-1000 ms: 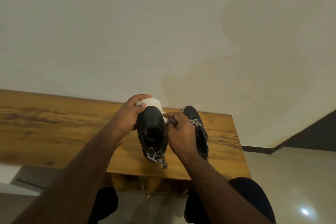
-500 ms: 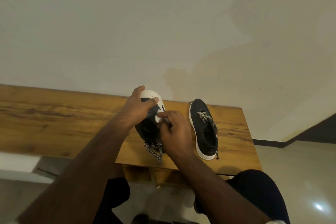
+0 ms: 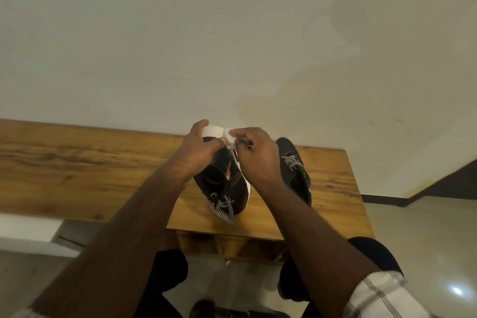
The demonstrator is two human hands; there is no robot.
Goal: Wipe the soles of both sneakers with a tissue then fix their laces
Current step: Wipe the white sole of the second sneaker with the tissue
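Note:
My left hand grips a black sneaker with a white sole, held tilted above the wooden table, its checkered laces dangling toward me. My right hand pinches a small white tissue and presses it against the white sole edge at the sneaker's upper end. The second black sneaker with checkered laces stands on the table to the right, partly hidden behind my right hand and forearm.
The table butts against a pale stained wall. Its right edge ends near a dark baseboard and glossy floor. My knees in dark trousers sit below the front edge. A dark object lies on the floor at the bottom.
My right hand with the tissue has slid up along the sole to the sneaker's far end. The left hand keeps its hold on the shoe. The camera view has shifted slightly.

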